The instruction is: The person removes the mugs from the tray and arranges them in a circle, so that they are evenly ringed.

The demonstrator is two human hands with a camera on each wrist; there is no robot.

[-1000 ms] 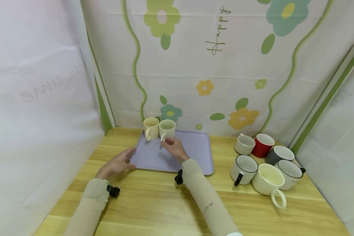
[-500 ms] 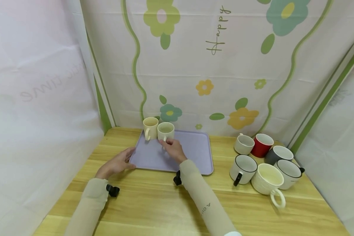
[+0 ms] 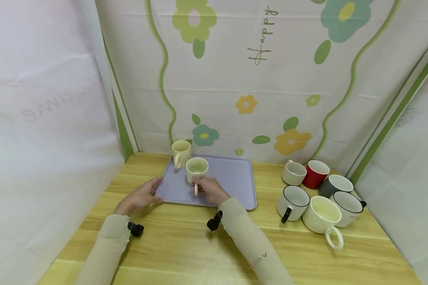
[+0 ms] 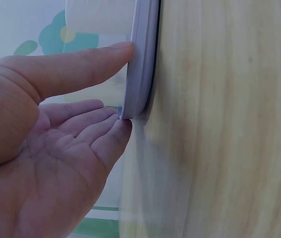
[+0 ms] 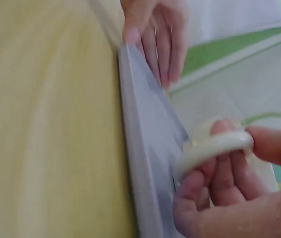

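Note:
My right hand [image 3: 211, 190] pinches the handle [image 5: 218, 146] of an off-white mug [image 3: 197, 165] between thumb and fingers, over the left-middle part of a lilac tray [image 3: 233, 178]. The mug is upright, its handle pointing toward me. A cream-yellow mug [image 3: 182, 152] stands at the tray's back left corner. At the front left corner, my left hand [image 3: 140, 197] touches the tray with fairly straight fingers. Its thumb [image 4: 76, 72] tip meets one edge in the left wrist view, and the fingertips rest by the other.
Right of the tray, a cluster of mugs stands on the wooden table [image 3: 178, 241]: a red mug [image 3: 314, 180], a dark grey one [image 3: 327, 188], a pale yellow one [image 3: 317, 221] and several white ones. A printed curtain [image 3: 214, 71] hangs behind the table.
My right hand has drawn the off-white mug by its handle toward me, away from the cream-yellow mug and the tray's back edge. The left hand has stayed at the tray's corner.

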